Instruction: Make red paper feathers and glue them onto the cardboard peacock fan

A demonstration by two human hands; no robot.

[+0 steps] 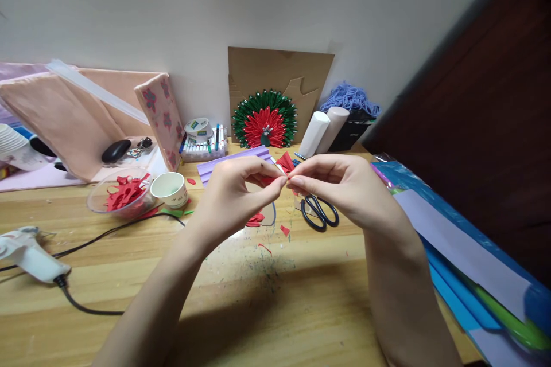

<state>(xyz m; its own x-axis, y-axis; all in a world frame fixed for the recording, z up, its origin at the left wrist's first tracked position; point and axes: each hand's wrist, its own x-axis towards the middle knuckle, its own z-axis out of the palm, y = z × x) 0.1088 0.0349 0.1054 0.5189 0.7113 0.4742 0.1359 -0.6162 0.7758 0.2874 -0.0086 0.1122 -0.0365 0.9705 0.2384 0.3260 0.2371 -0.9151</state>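
My left hand (235,189) and my right hand (340,186) meet fingertip to fingertip over the table, both closed in a pinch. A small piece of red paper (288,174) shows between the fingertips, mostly hidden by them. Just behind the fingers is a larger red crinkled piece (284,160); whether it joins the pinched bit I cannot tell. Black-handled scissors (317,212) lie below my right hand, blades hidden. Red paper scraps (255,220) lie under my left hand. Against the wall leans a cardboard sheet (282,69) bearing a red and green fan-shaped decoration (264,120).
A clear bowl (92,206) of red strips and a paper cup (169,190) stand at left, near a white glue gun (32,255) with its black cord. Markers (202,152) and white rolls (316,132) stand at the back. Coloured paper sheets (456,246) lie along the right.
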